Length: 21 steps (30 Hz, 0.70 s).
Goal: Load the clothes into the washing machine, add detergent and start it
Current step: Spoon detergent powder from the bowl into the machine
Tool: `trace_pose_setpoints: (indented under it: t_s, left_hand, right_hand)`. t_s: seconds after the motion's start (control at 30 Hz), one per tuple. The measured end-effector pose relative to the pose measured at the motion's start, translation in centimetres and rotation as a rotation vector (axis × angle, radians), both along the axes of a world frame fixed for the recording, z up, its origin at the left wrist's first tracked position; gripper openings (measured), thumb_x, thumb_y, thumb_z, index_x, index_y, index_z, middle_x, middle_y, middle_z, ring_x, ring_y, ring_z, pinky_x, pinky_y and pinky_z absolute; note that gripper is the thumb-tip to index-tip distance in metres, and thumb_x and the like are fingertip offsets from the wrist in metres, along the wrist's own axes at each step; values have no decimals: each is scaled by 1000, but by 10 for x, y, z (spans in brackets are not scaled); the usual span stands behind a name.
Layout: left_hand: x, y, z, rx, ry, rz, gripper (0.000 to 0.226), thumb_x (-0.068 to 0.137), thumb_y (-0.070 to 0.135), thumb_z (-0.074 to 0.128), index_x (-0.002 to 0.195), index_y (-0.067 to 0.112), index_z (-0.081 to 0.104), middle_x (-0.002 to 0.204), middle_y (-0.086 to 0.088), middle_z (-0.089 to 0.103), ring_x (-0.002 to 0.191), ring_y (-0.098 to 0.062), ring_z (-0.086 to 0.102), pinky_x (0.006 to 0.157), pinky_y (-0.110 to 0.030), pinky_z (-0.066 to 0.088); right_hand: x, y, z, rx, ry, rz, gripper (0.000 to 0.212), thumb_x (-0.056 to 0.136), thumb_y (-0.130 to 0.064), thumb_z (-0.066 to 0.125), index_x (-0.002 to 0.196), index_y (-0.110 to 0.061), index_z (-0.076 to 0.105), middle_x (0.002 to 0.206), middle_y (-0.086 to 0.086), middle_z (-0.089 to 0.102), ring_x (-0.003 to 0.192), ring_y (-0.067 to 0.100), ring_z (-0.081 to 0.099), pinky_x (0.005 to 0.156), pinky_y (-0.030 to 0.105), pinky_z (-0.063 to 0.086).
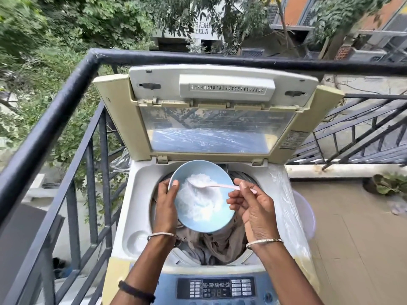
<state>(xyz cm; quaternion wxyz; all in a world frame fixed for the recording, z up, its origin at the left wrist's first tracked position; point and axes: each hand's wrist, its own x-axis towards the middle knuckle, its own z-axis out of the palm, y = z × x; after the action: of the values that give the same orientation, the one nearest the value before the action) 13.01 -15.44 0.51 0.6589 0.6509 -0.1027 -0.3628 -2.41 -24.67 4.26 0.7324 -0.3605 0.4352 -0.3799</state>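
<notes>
Two hands worked over one open washing machine (pixel 141 183): the left hand (pixel 165 205) gripped one bowl (pixel 220 223) of white powder (pixel 198 203), the right hand (pixel 253 208) pinched one spoon (pixel 220 186) above clothes (pixel 220 243) in the drum.

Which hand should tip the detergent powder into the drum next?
The right hand. Its fingers already pinch the pink spoon, whose tip sits in the powder. The left hand is occupied holding the blue bowl above the clothes in the drum.
</notes>
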Motion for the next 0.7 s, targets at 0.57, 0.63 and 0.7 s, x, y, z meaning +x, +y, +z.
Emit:
trace_pose_setpoints:
  t_s: [0.57, 0.63, 0.7]
  left_hand:
    - [5, 2, -35, 113, 158, 175, 14, 94, 37, 54, 101, 25, 58, 102, -1, 64, 97, -25, 62, 88, -42, 49]
    - [8, 6, -41, 130, 198, 205, 19, 95, 36, 53, 105, 21, 55, 99, -3, 63, 94, -27, 62, 87, -45, 50]
    - [11, 10, -44, 148, 204, 215, 23, 96, 36, 51, 110, 18, 52, 95, -3, 60, 91, -27, 60, 79, -42, 51]
  right_hand:
    - [-9, -5, -13, -106, 40, -10, 19, 91, -6, 60, 107, 0, 68, 76, 17, 65, 66, 21, 65, 59, 23, 57]
    - [-12, -12, -15, -66, 20, -28, 19, 90, -7, 60, 107, -1, 68, 75, 14, 67, 65, 22, 67, 60, 23, 57]
    - [-15, -24, -17, -60, 19, -50, 19, 91, -6, 60, 108, -1, 68, 76, 13, 68, 65, 21, 67, 60, 24, 58]
